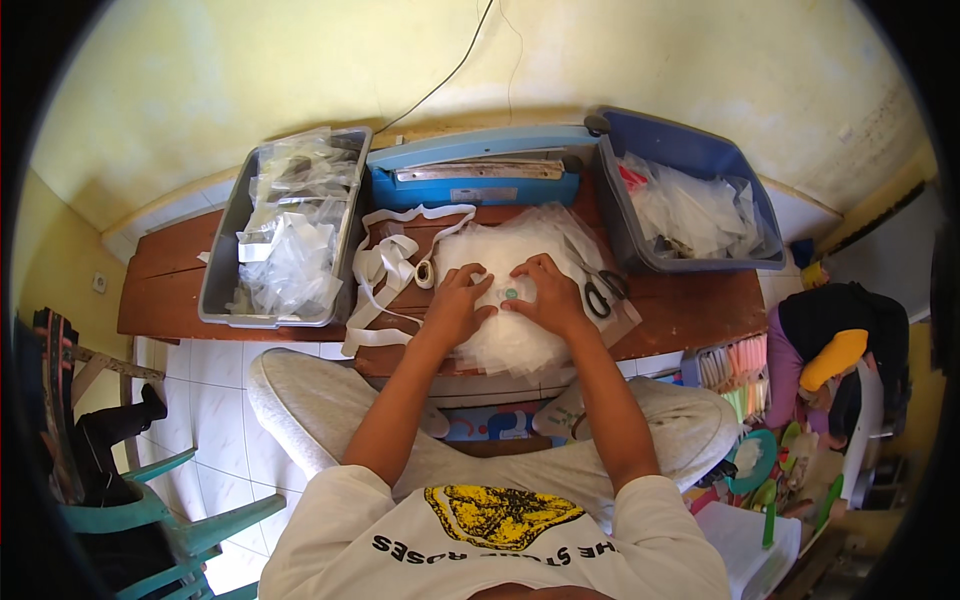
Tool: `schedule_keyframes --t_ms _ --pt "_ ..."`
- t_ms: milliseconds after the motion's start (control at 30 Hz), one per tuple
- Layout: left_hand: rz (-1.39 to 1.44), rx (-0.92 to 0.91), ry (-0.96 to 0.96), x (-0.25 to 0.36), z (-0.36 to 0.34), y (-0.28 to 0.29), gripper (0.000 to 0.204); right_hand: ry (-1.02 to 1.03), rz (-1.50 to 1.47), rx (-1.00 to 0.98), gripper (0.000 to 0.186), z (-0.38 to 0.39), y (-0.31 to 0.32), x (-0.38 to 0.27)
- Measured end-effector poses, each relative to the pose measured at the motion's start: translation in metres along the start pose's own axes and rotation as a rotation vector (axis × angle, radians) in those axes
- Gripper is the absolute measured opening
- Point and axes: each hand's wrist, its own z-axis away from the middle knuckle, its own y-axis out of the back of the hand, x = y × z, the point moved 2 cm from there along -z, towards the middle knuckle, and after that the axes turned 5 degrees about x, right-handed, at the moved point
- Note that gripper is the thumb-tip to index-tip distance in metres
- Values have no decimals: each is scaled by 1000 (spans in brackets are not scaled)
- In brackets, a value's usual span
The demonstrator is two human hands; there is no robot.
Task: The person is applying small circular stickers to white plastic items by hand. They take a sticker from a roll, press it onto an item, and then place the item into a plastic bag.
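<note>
We list: at twelve o'clock, one dark cable against the yellow wall; at nine, one pale wall socket; just past three, one person, mustard sleeve; at four, one teal basin; between four and five, one white box; at eight, one green chair.

White printed T-shirt, grey trousers

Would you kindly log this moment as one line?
left hand: open, on plastic pile | right hand: open, same pile | between hands: small green spot | nearby: scissors, white ribbon
</note>
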Motion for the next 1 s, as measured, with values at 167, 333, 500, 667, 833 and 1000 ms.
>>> schedule_keyframes --t_ms 167,333,500,667,833,1000 --pt "2 5 -5 0 -1 -2 60 -107 -44 20 43 -1 -9 11" --pt "8 7 -5 -2 0 -2 61 -86 -26 -11 40 0 -3 5" --pt "7 4 -11 -3 0 -2 61 -64 -3 -19 39 -1 1 1" --pt "17 12 -8 -2 -1 -3 61 -142 -69 -40 44 -3 -7 13" --pt "25 1 7 -5 0 -4 61 -108 -37 -72 50 -1 -1 10" --pt "34 3 11 -5 -1 -4 61 -95 -51 -82 58 0 0 10"
